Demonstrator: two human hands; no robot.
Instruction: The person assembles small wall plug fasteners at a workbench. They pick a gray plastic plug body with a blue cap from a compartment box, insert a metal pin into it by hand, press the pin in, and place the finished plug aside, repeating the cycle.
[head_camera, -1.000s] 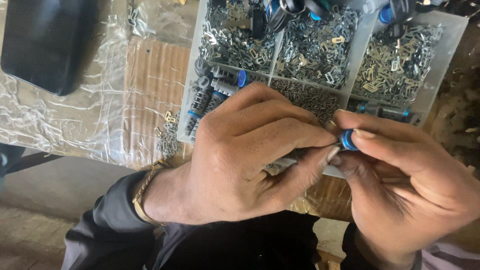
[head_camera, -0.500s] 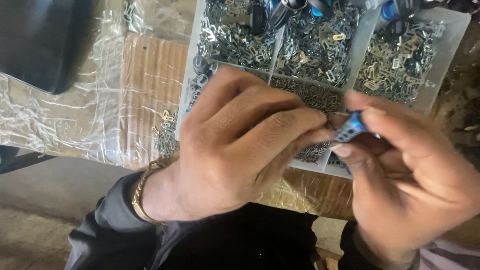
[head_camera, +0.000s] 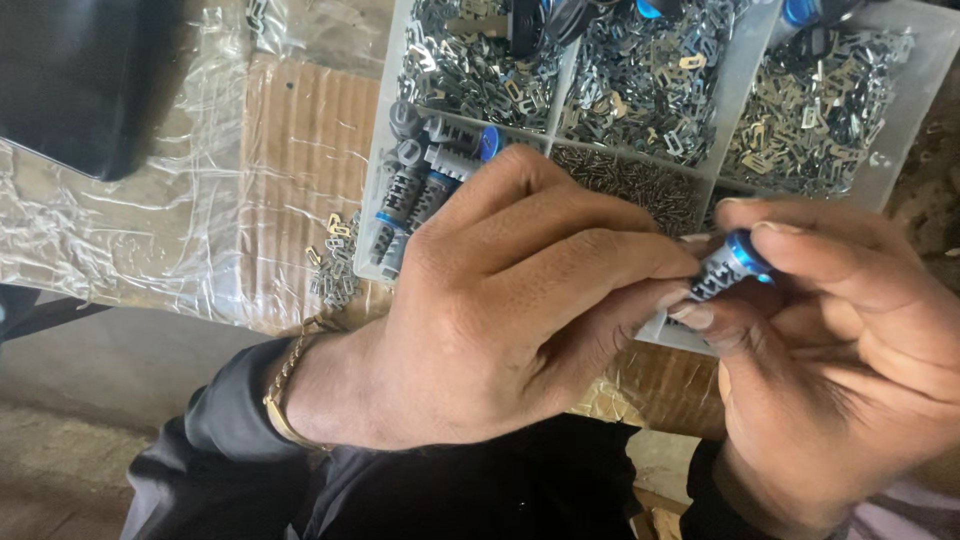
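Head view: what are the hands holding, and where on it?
A small grey slotted cylinder with a blue end: right hand pinches that blue end, left hand fingertips meet its grey body.

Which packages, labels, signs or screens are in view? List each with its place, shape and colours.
No labels, signs or screens show.
Clear plastic compartment box: top centre to right, rectangular, holding small grey and brass-coloured metal parts.
Crinkled clear plastic wrap: left, over brown cardboard.
Black soft case: top left corner, rounded.
Both hands, left hand and right hand, hold a small grey cylinder with blue end in front of the box.
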